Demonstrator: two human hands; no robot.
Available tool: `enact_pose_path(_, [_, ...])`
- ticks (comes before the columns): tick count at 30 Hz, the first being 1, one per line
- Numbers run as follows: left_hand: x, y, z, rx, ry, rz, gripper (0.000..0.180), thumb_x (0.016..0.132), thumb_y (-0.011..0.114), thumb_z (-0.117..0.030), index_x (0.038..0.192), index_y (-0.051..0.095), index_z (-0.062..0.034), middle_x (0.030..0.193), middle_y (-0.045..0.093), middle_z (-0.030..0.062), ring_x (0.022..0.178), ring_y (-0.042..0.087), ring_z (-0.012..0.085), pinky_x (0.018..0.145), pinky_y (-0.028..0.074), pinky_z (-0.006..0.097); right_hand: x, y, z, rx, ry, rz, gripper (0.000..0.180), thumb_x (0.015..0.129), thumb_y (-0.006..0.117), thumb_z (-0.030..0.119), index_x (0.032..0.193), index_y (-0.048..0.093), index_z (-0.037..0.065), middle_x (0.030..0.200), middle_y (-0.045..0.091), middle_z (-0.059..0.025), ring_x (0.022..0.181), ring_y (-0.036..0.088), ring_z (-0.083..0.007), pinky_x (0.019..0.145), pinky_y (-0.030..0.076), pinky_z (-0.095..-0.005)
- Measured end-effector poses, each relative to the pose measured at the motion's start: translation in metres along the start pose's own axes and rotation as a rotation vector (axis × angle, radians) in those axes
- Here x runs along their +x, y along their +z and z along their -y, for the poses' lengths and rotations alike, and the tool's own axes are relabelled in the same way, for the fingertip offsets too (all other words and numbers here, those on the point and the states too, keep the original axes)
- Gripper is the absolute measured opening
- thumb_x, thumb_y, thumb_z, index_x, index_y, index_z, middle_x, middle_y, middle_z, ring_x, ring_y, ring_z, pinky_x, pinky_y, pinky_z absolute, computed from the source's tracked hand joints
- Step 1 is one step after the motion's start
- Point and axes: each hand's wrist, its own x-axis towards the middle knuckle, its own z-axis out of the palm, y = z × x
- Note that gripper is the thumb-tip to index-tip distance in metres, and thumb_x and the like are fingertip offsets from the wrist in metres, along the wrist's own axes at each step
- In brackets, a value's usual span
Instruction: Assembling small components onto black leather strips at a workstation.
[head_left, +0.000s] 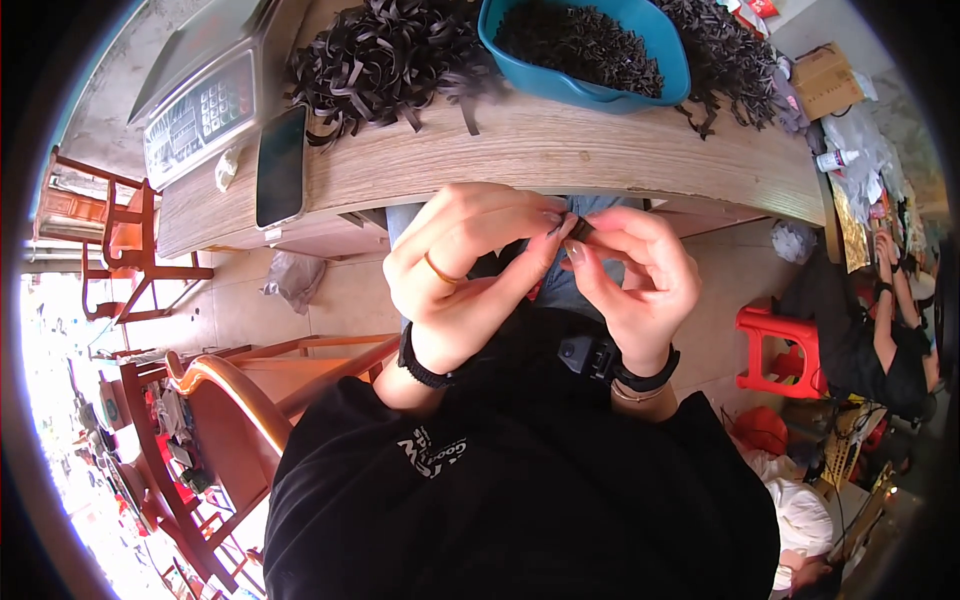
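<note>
- Strips, dark, lie heaped on the counter.
- Left hand pinches a small dark piece near the counter's front edge.
- Right hand seems to pinch it too; folding looks like the step, and next likely needs steady fingertips.

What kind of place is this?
It looks like a small, informal workshop, perhaps in a home or shopfront: loose dark strips are heaped on a wooden desk, with a blue tub of smaller dark pieces and what looks like a scale.
</note>
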Motion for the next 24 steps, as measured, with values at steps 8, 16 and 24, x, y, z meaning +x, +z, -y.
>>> enact_pose_path(8, [0.007,-0.007,-0.007,0.096,0.122,0.142,0.024,0.064,0.070,0.012,0.084,0.062,0.0010,0.086,0.067,0.0150,0.074,0.066,0.0217,0.061,0.052,0.026,-0.005,-0.002,-0.004,0.089,-0.046,-0.041,0.030,0.074,0.068,-0.010,0.102,0.056,-0.010,0.090,0.065,-0.0138,0.079,0.066,-0.0157,0.070,0.053,-0.0245])
enact_pose_path(16, [0.010,-0.016,0.000,0.161,0.295,0.271,0.037,0.058,0.074,-0.006,0.093,0.065,-0.0058,0.090,0.061,0.0074,0.074,0.063,0.0216,0.058,0.054,0.029,-0.004,-0.004,-0.004,0.171,-0.071,0.010,0.031,0.073,0.068,-0.012,0.101,0.056,-0.011,0.092,0.063,-0.0130,0.078,0.065,-0.0160,0.068,0.054,-0.0251])
enact_pose_path(24, [0.006,-0.014,0.006,0.144,0.323,0.255,0.036,0.055,0.074,-0.004,0.090,0.063,-0.0057,0.089,0.059,0.0076,0.069,0.061,0.0217,0.055,0.051,0.029,-0.005,-0.002,-0.005,0.204,-0.034,0.011,0.031,0.072,0.069,-0.012,0.101,0.056,-0.011,0.092,0.063,-0.0126,0.081,0.064,-0.0149,0.070,0.054,-0.0246])
